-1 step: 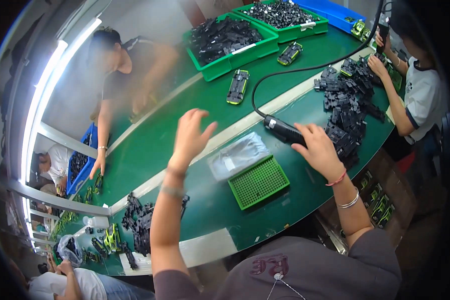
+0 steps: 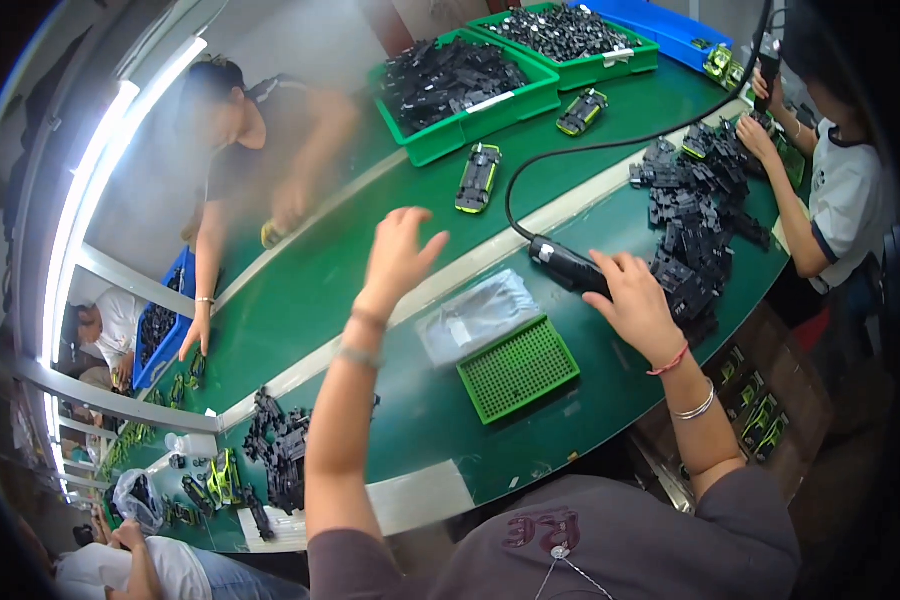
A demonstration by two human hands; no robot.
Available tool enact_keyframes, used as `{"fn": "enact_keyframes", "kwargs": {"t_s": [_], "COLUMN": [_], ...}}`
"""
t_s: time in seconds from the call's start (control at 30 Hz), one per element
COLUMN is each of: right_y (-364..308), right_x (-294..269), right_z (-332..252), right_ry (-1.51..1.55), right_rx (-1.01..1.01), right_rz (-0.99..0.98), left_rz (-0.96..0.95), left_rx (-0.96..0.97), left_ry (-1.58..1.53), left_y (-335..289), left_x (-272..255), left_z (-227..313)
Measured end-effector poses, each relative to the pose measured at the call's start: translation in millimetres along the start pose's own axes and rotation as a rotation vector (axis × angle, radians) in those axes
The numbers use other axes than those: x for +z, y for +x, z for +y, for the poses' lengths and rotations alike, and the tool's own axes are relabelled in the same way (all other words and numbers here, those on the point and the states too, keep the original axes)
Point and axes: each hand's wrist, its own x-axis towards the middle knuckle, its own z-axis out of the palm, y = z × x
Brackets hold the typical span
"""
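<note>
The right hand (image 2: 638, 305) stands wide at the near end of the tool (image 2: 562, 262); whether they touch, I cannot tell. Thick, black and rod-shaped, with a pale patch, the tool lies just left of it. The left hand (image 2: 400, 255) is wide, empty.

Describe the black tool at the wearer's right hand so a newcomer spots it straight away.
On the green table, find the green perforated tray. Beyond its upper right corner lies the black tool, thick and rounded, its near end at the right hand. A cord curving from its far end sets it apart from the heaped black parts to its right.
</note>
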Motion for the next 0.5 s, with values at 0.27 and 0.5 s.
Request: {"fn": "enact_keyframes", "kwargs": {"t_s": [0.27, 0.5], "right_y": [19, 54], "right_x": [31, -5], "right_z": [21, -6], "right_ry": [-0.057, 0.574], "right_rx": [0.062, -0.089], "right_rz": [-0.035, 0.250], "left_rz": [0.042, 0.185], "left_rx": [-0.090, -0.082], "left_ry": [-0.147, -0.047], "left_y": [43, -6], "left_x": [84, 28], "left_z": [11, -48]}}
